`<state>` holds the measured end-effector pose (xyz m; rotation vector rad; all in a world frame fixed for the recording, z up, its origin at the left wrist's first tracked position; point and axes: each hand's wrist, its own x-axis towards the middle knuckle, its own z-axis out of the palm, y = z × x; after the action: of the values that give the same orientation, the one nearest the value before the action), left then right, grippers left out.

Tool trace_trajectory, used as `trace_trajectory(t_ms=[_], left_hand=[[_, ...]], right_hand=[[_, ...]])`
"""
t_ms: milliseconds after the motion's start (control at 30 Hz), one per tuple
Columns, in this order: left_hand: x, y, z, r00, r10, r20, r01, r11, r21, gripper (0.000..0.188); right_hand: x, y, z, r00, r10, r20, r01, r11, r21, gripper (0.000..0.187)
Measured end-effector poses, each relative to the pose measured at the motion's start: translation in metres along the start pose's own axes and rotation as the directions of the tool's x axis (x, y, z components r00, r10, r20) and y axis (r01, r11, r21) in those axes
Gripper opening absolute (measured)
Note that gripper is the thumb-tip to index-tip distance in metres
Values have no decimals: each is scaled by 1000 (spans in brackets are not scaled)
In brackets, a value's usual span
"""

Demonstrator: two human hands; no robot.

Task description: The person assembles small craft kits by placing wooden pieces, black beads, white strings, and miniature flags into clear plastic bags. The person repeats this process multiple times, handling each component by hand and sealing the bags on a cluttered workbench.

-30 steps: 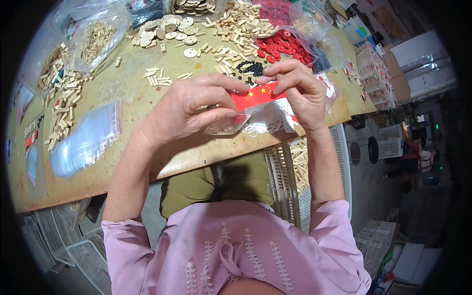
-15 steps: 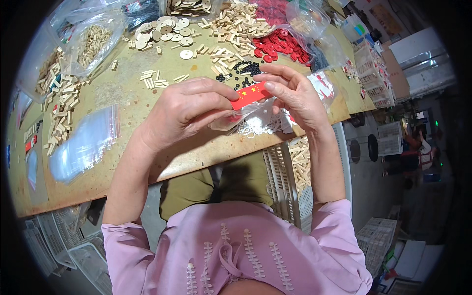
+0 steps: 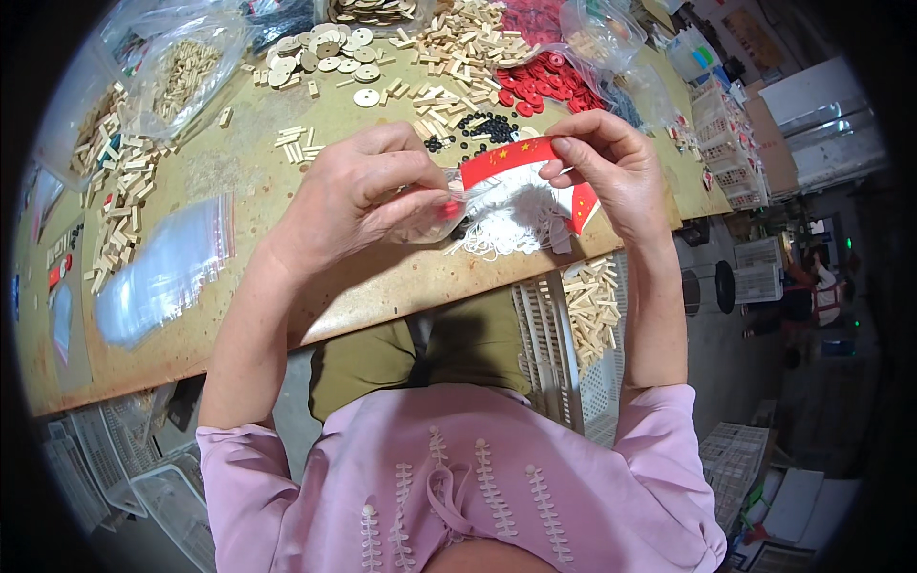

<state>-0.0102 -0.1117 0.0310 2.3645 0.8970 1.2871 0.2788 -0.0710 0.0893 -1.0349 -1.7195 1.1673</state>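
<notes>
My left hand [image 3: 358, 196] and my right hand [image 3: 611, 162] hold a small clear plastic bag [image 3: 516, 205] between them, above the near edge of the wooden table [image 3: 401, 277]. A red card with yellow stars [image 3: 506, 158] sits at the bag's top, pinched by my right fingers. White string and small pieces show inside the bag. My left fingers grip the bag's left side, where a red bit shows.
Piles of wooden sticks [image 3: 468, 38], round wooden discs [image 3: 320, 53], red discs [image 3: 544, 86] and black beads [image 3: 482, 129] lie on the table. A stack of clear bags [image 3: 167, 272] lies at left. A white crate with wooden sticks [image 3: 587, 320] stands by my right knee.
Both hands have shifted slightly with the bag; the red card has been raised and turned flatter at the bag's top.
</notes>
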Motion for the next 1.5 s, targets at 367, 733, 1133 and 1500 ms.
trace_trajectory(t_ms=[367,733,1133,1500], left_hand=[[1,-3,4,998,62,-21,-63,998,-12,8],[2,-2,6,990,118,-77,-117,993,19,16],[1,-1,7,990,106,-95,-103,994,36,14],[1,2,8,994,40,-98,-43,998,-35,13]], right_hand=[[-1,-20,7,987,-136,82,155,936,-315,14],[29,-42,10,940,129,316,-7,933,-360,13],[20,-30,50,893,186,411,-55,949,-311,5],[6,-29,53,845,347,406,-280,935,-216,11]])
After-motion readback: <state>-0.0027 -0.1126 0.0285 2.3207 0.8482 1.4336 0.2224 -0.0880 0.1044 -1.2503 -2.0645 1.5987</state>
